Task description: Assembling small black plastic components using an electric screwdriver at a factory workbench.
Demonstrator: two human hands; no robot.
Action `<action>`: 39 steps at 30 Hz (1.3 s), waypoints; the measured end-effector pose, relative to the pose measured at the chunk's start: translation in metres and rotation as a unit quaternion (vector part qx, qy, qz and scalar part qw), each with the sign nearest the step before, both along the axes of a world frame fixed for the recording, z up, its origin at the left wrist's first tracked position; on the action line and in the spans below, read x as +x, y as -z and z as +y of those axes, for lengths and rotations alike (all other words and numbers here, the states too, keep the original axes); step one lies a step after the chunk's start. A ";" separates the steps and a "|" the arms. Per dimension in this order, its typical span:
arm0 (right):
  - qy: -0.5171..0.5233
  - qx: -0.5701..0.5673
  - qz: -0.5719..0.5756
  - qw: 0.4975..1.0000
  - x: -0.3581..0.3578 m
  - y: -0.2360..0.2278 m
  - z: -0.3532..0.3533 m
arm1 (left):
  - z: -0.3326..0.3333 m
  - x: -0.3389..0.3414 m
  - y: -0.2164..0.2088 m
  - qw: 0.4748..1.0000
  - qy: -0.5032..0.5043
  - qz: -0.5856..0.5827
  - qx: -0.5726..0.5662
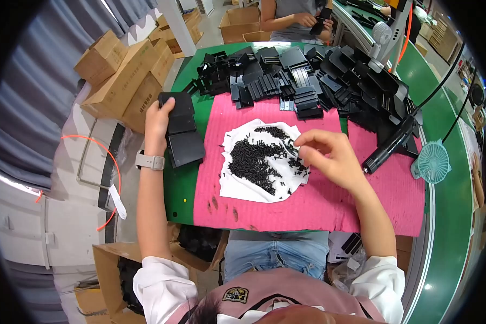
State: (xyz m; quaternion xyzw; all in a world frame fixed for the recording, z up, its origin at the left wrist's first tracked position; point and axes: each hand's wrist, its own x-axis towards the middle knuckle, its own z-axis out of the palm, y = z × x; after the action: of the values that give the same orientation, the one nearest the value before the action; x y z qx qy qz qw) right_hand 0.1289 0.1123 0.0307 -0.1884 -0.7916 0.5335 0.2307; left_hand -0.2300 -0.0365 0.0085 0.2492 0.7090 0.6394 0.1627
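On the left, my left hand [159, 119] is closed around the edge of a flat black panel [184, 116], its thumb on top. A second black panel section [187, 148] lies against its lower end; whether the two are joined is unclear. My right hand [329, 156] hovers at the right edge of a white cloth [237, 186], thumb and fingertips pinched together. What they hold, if anything, is too small to make out. A dark heap of small black screws [251, 162] is spread over the cloth, with some scattered near the right fingertips.
Pink foam sheet [281, 213] covers part of the green table [178, 200]. Black plastic parts [264, 86] are piled along the far side. To the right are a black electric screwdriver [386, 151] and a teal fan [433, 162]. Another person [297, 21] sits opposite.
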 end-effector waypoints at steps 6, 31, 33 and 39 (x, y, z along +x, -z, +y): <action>0.016 0.068 -0.056 0.996 0.005 0.007 0.010 | 0.005 -0.009 0.034 0.832 -0.164 0.460 -0.262; 0.280 0.163 -0.180 0.929 -0.105 0.028 0.198 | -0.004 0.021 0.018 0.910 -0.116 0.398 -0.015; 0.237 0.060 -0.135 0.960 -0.103 0.017 0.176 | -0.004 0.021 0.021 0.912 -0.120 0.393 -0.008; 0.222 0.038 -0.013 0.974 -0.092 0.005 0.145 | -0.003 0.012 0.022 0.917 -0.129 0.376 0.038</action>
State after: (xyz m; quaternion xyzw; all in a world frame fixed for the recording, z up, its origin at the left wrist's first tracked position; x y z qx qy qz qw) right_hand 0.0372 0.2569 0.0253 -0.3571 -0.7527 0.4362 0.3401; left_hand -0.2183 -0.0396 -0.0136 0.3838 0.7192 0.5400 -0.2093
